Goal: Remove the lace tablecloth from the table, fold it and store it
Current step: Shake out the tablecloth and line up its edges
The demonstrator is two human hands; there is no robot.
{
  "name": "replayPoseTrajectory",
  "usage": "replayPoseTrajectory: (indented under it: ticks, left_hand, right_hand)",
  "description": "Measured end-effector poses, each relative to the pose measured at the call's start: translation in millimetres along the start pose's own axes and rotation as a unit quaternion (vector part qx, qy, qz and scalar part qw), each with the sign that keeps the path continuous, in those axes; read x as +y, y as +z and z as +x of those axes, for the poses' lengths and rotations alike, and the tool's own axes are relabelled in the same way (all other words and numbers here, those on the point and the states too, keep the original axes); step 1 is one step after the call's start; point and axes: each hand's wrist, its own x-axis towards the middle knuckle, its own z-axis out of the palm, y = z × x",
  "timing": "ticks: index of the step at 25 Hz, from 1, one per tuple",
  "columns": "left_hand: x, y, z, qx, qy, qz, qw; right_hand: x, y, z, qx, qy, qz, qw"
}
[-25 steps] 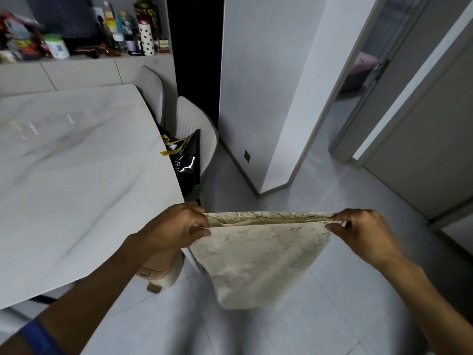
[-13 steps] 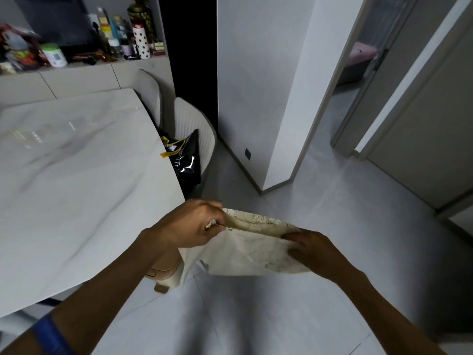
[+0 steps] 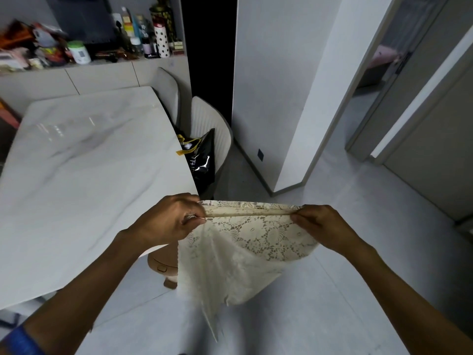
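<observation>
The cream lace tablecloth (image 3: pixel 238 254) hangs folded in the air over the floor, just off the near right corner of the white marble table (image 3: pixel 84 180). My left hand (image 3: pixel 174 219) pinches its top left corner. My right hand (image 3: pixel 318 224) pinches the top right corner. The top edge is stretched straight between both hands, and the rest droops down in a narrowing flap. The tabletop is bare.
Two white chairs (image 3: pixel 210 129) stand along the table's right side, one holding a black bag (image 3: pixel 202 160). A beige stool (image 3: pixel 163 265) sits under the table corner. A cluttered shelf (image 3: pixel 84 49) runs behind. A wall corner (image 3: pixel 286 98) and open doorways lie to the right.
My right hand had come in close to the left with the cloth bunched; now it has pulled back right, stretching the top edge taut again with the cloth hanging narrower.
</observation>
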Motion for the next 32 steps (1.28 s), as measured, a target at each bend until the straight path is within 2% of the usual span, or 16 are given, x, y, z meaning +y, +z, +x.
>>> replayPoseTrajectory:
  ticks: [4,6,9,11,12,15,19,23,29,32]
  left_hand:
    - [0.9,-0.6,-0.2,0.001,0.009,-0.006,1.000]
    - [3.0,1.2,1.0,0.004,0.016,-0.002,1.000]
    - [3.8,4.0,5.0,0.007,0.012,-0.004,1.000]
    - [4.3,6.5,8.6,0.001,0.016,-0.003,1.000]
    - [4.8,8.3,10.7,-0.004,0.020,0.000,1.000]
    - [1.7,11.3,13.9,-0.007,0.021,-0.008,1.000]
    - [-19.3,8.8,6.1,0.014,-0.010,-0.039,0.999]
    - [-42.5,21.0,-8.6,0.028,-0.048,-0.055,0.997]
    - [-55.2,41.2,-19.1,0.062,-0.104,-0.188,0.975]
    - [-58.8,40.5,-15.7,0.091,-0.105,-0.166,0.976]
  right_hand:
    - [4.1,0.8,1.4,0.006,0.064,0.130,0.989]
    - [7.1,4.9,-1.9,-0.011,0.062,0.117,0.991]
    - [15.7,11.5,-10.5,-0.043,0.006,0.054,0.998]
    - [21.7,19.7,-11.6,-0.010,-0.039,-0.030,0.999]
    - [22.8,22.7,-12.0,0.015,-0.026,-0.044,0.999]
    - [18.5,23.6,-11.4,0.067,0.014,-0.036,0.997]
    - [0.8,0.9,-10.5,0.056,-0.031,-0.018,0.998]
    - [-21.2,-20.9,-2.5,0.041,-0.069,-0.057,0.995]
    - [-38.1,-35.0,7.0,0.049,-0.118,-0.089,0.988]
    - [-43.3,-38.8,11.9,0.049,-0.143,-0.087,0.985]
